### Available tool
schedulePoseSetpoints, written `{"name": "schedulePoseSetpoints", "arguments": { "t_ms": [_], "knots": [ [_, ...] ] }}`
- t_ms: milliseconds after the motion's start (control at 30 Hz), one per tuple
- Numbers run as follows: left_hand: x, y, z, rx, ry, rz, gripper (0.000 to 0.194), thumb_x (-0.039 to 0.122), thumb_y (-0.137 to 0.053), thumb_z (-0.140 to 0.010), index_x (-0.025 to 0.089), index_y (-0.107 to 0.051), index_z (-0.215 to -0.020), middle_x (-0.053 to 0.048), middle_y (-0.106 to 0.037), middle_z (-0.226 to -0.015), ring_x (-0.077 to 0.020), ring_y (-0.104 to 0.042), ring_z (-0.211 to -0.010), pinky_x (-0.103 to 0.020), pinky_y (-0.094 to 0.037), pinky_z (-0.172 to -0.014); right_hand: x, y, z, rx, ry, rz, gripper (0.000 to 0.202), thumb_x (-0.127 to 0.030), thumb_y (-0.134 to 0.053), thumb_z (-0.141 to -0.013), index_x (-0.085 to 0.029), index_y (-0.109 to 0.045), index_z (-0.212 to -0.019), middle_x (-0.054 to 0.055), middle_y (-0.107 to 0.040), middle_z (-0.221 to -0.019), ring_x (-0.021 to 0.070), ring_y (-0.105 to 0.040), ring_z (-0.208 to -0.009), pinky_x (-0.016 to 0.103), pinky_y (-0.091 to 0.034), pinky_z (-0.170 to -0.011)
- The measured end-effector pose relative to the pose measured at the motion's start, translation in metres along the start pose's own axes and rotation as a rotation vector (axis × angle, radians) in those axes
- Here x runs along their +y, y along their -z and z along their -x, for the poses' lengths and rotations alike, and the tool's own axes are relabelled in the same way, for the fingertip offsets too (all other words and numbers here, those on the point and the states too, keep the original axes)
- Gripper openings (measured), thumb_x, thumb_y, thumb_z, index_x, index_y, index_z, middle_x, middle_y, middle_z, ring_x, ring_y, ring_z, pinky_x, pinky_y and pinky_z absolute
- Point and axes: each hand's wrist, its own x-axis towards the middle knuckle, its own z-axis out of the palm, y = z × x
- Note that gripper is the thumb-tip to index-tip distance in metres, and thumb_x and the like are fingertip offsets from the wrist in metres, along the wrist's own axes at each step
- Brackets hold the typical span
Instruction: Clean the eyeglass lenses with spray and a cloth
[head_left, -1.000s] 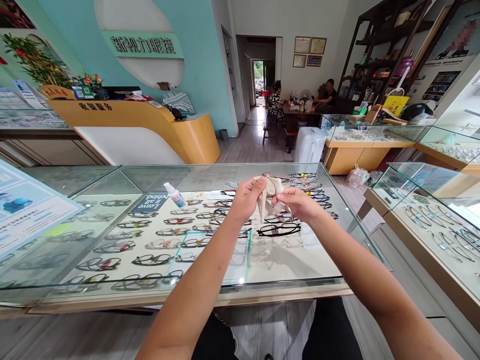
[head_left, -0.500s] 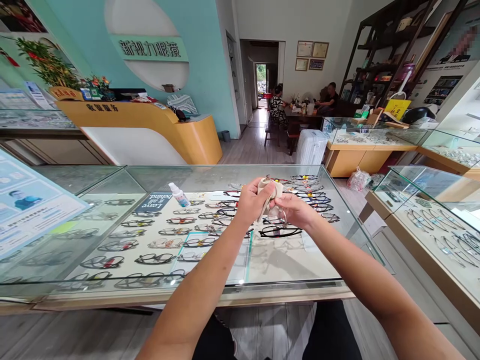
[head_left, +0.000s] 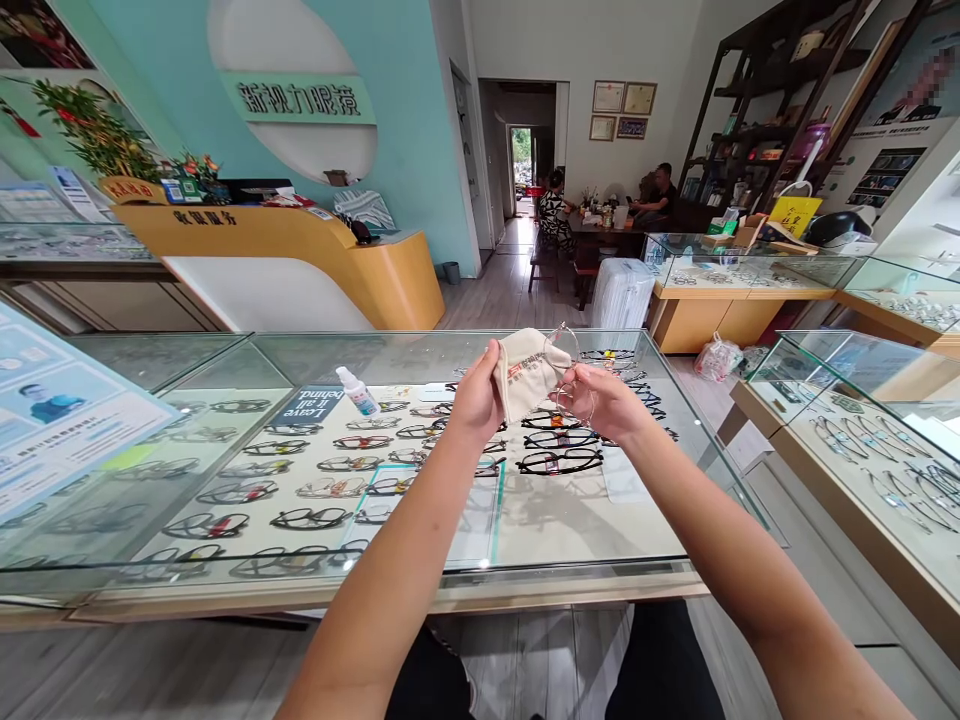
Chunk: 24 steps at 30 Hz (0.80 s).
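Note:
Above the glass display case, my left hand point(head_left: 478, 398) grips a cream cloth point(head_left: 527, 372) with printed lettering, spread out to the right of its fingers. My right hand point(head_left: 606, 402) pinches thin-rimmed glasses point(head_left: 576, 398) whose round lenses lie one above the other. The cloth's right edge touches or overlaps the glasses near the upper lens. A white spray bottle point(head_left: 358, 392) with a blue label stands on the glass to the left of my hands.
Rows of eyeglass frames point(head_left: 309, 518) lie inside the glass case point(head_left: 480, 578). A poster point(head_left: 67, 400) covers its left end. Another display case point(head_left: 862, 430) is at the right. Beyond are a yellow counter point(head_left: 397, 280), a suitcase point(head_left: 624, 292) and two seated people at a table.
The cloth was bunched round the glasses between both hands; now it is spread open in my left hand. My hands have moved apart, and the glasses show more fully.

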Motion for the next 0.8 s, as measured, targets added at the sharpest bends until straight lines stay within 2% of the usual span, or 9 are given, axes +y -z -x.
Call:
{"name": "schedulePoseSetpoints", "arguments": {
  "t_ms": [167, 267, 367, 467, 533, 600, 633, 700, 800],
  "knots": [
    [0.006, 0.001, -0.005, 0.083, 0.056, 0.085, 0.047, 0.051, -0.067, -0.113, 0.010, -0.081, -0.133, -0.017, -0.088, -0.120, -0.0331, -0.084, -0.122, -0.042, -0.067, -0.111, -0.005, 0.001, -0.003, 0.051, 0.042, 0.028, 0.038, -0.059, -0.103, -0.073, -0.026, -0.086, -0.081, 0.004, -0.083, -0.120, 0.0185, -0.072, -0.098, 0.035, -0.062, -0.095],
    [0.007, -0.002, -0.005, 0.121, 0.042, 0.133, 0.042, 0.044, -0.061, -0.116, 0.012, -0.080, -0.135, -0.015, -0.088, -0.118, -0.0313, -0.084, -0.124, -0.042, -0.065, -0.114, -0.009, 0.001, -0.003, 0.174, 0.173, 0.169, 0.040, -0.066, -0.098, -0.076, -0.029, -0.090, -0.088, 0.005, -0.082, -0.126, 0.0258, -0.072, -0.118, 0.040, -0.060, -0.104],
    [0.007, -0.008, -0.003, 0.103, 0.016, 0.177, 0.042, 0.039, -0.053, -0.120, 0.013, -0.078, -0.142, -0.014, -0.088, -0.121, -0.0292, -0.082, -0.128, -0.044, -0.062, -0.120, -0.011, -0.004, 0.001, 0.281, 0.387, 0.450, 0.034, -0.065, -0.094, -0.083, -0.031, -0.091, -0.090, 0.007, -0.081, -0.123, 0.0310, -0.069, -0.133, 0.047, -0.053, -0.118],
    [0.006, -0.014, 0.001, 0.072, 0.011, 0.198, 0.045, 0.035, -0.044, -0.122, 0.014, -0.076, -0.147, -0.014, -0.087, -0.125, -0.0271, -0.080, -0.133, -0.044, -0.058, -0.125, -0.011, -0.012, 0.006, 0.340, 0.567, 0.668, 0.029, -0.061, -0.090, -0.090, -0.032, -0.090, -0.089, 0.008, -0.080, -0.111, 0.0313, -0.072, -0.124, 0.052, -0.052, -0.119],
    [0.007, -0.016, 0.003, 0.054, 0.023, 0.204, 0.046, 0.035, -0.044, -0.122, 0.014, -0.074, -0.149, -0.015, -0.087, -0.128, -0.0275, -0.079, -0.135, -0.045, -0.057, -0.127, -0.009, -0.015, 0.007, 0.392, 0.628, 0.730, 0.027, -0.059, -0.089, -0.091, -0.032, -0.089, -0.087, 0.008, -0.080, -0.107, 0.0308, -0.073, -0.118, 0.053, -0.052, -0.118],
    [0.008, -0.018, 0.004, 0.045, 0.036, 0.214, 0.047, 0.036, -0.045, -0.122, 0.014, -0.073, -0.152, -0.015, -0.086, -0.130, -0.0285, -0.078, -0.137, -0.046, -0.056, -0.128, -0.009, -0.015, 0.006, 0.438, 0.586, 0.686, 0.027, -0.058, -0.092, -0.088, -0.031, -0.088, -0.086, 0.007, -0.079, -0.109, 0.0308, -0.072, -0.121, 0.051, -0.052, -0.118],
    [0.008, -0.018, 0.005, 0.042, 0.046, 0.222, 0.047, 0.037, -0.045, -0.122, 0.015, -0.072, -0.154, -0.015, -0.086, -0.131, -0.0290, -0.078, -0.136, -0.047, -0.056, -0.127, -0.009, -0.014, 0.006, 0.443, 0.512, 0.603, 0.029, -0.059, -0.093, -0.084, -0.031, -0.087, -0.086, 0.007, -0.079, -0.112, 0.0307, -0.071, -0.124, 0.050, -0.053, -0.117],
    [0.010, -0.018, 0.006, 0.038, 0.075, 0.238, 0.049, 0.038, -0.045, -0.121, 0.014, -0.071, -0.155, -0.016, -0.086, -0.131, -0.0300, -0.080, -0.134, -0.048, -0.057, -0.126, -0.011, -0.010, 0.004, 0.398, 0.274, 0.350, 0.035, -0.061, -0.098, -0.077, -0.030, -0.086, -0.089, 0.006, -0.080, -0.116, 0.0293, -0.072, -0.122, 0.048, -0.058, -0.113],
    [0.011, -0.014, 0.006, 0.022, 0.128, 0.237, 0.048, 0.039, -0.048, -0.120, 0.012, -0.074, -0.149, -0.016, -0.088, -0.123, -0.0312, -0.082, -0.128, -0.049, -0.060, -0.124, -0.016, -0.005, 0.004, 0.239, -0.062, 0.012, 0.043, -0.059, -0.103, -0.071, -0.028, -0.083, -0.093, 0.004, -0.083, -0.104, 0.0254, -0.077, -0.103, 0.046, -0.064, -0.105]
  ]
}}
